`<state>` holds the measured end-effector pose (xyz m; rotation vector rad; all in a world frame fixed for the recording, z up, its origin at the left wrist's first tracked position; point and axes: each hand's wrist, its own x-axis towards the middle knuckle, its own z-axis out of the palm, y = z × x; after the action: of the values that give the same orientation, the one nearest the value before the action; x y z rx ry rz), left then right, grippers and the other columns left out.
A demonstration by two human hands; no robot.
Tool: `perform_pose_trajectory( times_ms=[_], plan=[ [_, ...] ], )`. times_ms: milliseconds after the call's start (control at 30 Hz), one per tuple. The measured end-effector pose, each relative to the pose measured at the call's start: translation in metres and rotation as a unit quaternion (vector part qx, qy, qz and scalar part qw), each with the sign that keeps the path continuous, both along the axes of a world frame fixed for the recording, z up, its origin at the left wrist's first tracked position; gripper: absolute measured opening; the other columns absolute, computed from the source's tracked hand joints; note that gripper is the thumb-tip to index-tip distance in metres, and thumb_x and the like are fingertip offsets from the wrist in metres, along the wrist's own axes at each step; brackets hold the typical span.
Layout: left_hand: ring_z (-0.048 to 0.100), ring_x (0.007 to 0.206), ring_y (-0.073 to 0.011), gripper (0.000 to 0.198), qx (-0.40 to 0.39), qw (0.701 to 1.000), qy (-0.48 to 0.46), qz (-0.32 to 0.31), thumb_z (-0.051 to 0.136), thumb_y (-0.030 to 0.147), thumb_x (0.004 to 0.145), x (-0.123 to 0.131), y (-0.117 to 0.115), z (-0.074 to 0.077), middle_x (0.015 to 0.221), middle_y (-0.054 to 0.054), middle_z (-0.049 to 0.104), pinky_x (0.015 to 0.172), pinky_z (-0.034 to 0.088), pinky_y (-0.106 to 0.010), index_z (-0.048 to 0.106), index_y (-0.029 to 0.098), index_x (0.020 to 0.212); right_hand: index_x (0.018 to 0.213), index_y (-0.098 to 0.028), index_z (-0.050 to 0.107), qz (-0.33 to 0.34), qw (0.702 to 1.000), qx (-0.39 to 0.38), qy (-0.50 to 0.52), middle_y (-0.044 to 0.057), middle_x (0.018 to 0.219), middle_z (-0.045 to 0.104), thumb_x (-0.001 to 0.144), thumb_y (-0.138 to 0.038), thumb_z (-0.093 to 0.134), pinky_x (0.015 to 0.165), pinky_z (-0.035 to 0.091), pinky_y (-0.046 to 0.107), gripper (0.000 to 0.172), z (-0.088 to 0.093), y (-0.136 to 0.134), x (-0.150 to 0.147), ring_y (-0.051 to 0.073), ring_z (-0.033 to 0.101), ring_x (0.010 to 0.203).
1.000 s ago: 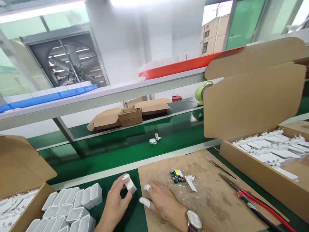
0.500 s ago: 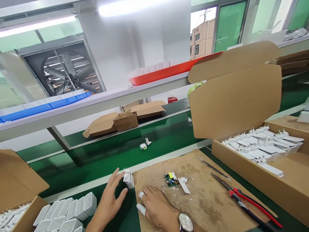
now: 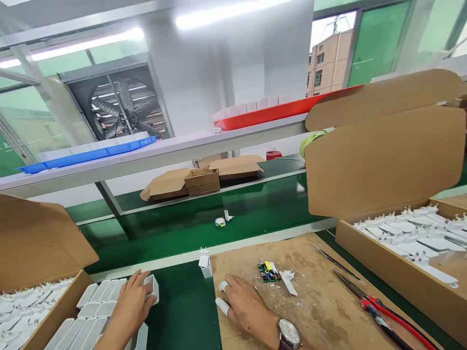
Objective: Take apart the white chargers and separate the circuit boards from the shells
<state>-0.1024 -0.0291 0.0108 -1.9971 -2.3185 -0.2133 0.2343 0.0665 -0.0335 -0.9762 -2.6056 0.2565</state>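
Observation:
My left hand [image 3: 130, 304] lies on a group of white charger shells [image 3: 95, 311] at the lower left, its fingers curled round the end shell [image 3: 151, 287]. A white assembled plug [image 3: 205, 262] stands upright on the green mat beside the brown board [image 3: 314, 296], apart from both hands. My right hand [image 3: 245, 306], with white finger cots and a wristwatch, rests palm down on the board with fingers spread. Just beyond its fingertips lie a small green circuit board [image 3: 268, 272] and a white plug cover [image 3: 289, 281].
Tweezers [image 3: 335, 262] and red-handled pliers [image 3: 386, 316] lie on the board's right side. An open carton of white plug parts [image 3: 412, 233] stands at right, another carton [image 3: 32, 272] at left. Small parts [image 3: 222, 219] ride the green conveyor; flat cartons [image 3: 204, 177] lie behind.
My left hand let go of the white plug, leaving it upright by the board, and moved left onto the white shells. My right hand stayed on the board.

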Motion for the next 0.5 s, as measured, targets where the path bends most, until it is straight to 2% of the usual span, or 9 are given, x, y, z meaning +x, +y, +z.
perform_pose_trajectory(
  times_ms=[100,167,267,333,367,433,500],
  plan=[
    [0.058,0.145,-0.0425,0.02,0.034,0.998,-0.033,-0.039,0.062,0.023,0.094,0.024,0.007,0.0,0.148,-0.015,0.069,0.116,0.052,-0.061,0.077,0.021,0.082,0.097,-0.02,0.069,0.022,0.999,-0.028,-0.015,0.009,0.102,0.072,0.093,-0.023,0.069,0.083,0.052,0.034,0.005,0.018,0.008,0.011,0.025,0.068,0.089],
    [0.065,0.139,-0.036,0.018,0.053,0.991,-0.089,-0.088,0.062,0.023,0.094,0.045,0.008,0.0,0.149,-0.012,0.069,0.114,0.056,-0.052,0.072,0.023,0.08,0.103,-0.021,0.071,0.03,0.998,-0.044,-0.025,0.009,0.105,0.073,0.092,-0.025,0.071,0.085,0.054,0.034,0.011,0.032,0.018,0.025,0.026,0.07,0.093],
    [0.072,0.128,-0.0337,0.011,0.066,0.964,-0.19,-0.173,0.065,0.018,0.09,0.078,0.005,-0.003,0.143,-0.012,0.071,0.105,0.062,-0.048,0.068,0.023,0.081,0.123,-0.018,0.071,0.0,0.998,-0.053,-0.037,0.018,0.126,0.072,0.094,-0.023,0.066,0.102,0.052,0.045,0.03,0.051,0.037,0.056,0.035,0.068,0.116],
    [0.075,0.121,-0.0305,0.009,0.062,0.943,-0.257,-0.201,0.066,0.016,0.088,0.093,0.002,-0.01,0.144,-0.012,0.069,0.098,0.065,-0.042,0.068,0.024,0.088,0.13,-0.013,0.069,-0.038,0.996,-0.061,-0.052,0.025,0.132,0.069,0.087,-0.015,0.066,0.106,0.05,0.053,0.043,0.059,0.048,0.08,0.041,0.065,0.122],
    [0.076,0.118,-0.0292,0.012,0.063,0.932,-0.294,-0.205,0.068,0.015,0.087,0.099,0.0,-0.016,0.143,-0.013,0.069,0.096,0.066,-0.039,0.069,0.025,0.095,0.128,-0.011,0.07,-0.056,0.994,-0.068,-0.061,0.027,0.129,0.069,0.081,-0.01,0.067,0.106,0.05,0.055,0.048,0.062,0.052,0.09,0.043,0.065,0.121],
    [0.075,0.12,-0.0293,0.033,0.073,0.907,-0.36,-0.204,0.073,0.017,0.084,0.104,-0.001,-0.031,0.143,-0.013,0.068,0.098,0.066,-0.037,0.07,0.026,0.115,0.126,-0.011,0.072,-0.081,0.99,-0.086,-0.077,0.027,0.125,0.071,0.073,-0.003,0.066,0.105,0.051,0.056,0.054,0.067,0.056,0.108,0.044,0.067,0.119],
    [0.07,0.13,-0.0331,0.06,0.077,0.889,-0.404,-0.2,0.079,0.021,0.081,0.104,-0.001,-0.049,0.145,-0.015,0.066,0.108,0.061,-0.041,0.064,0.027,0.139,0.13,-0.013,0.071,-0.09,0.987,-0.1,-0.085,0.025,0.129,0.071,0.075,-0.003,0.063,0.107,0.05,0.054,0.056,0.072,0.054,0.116,0.042,0.066,0.123]
  ],
)
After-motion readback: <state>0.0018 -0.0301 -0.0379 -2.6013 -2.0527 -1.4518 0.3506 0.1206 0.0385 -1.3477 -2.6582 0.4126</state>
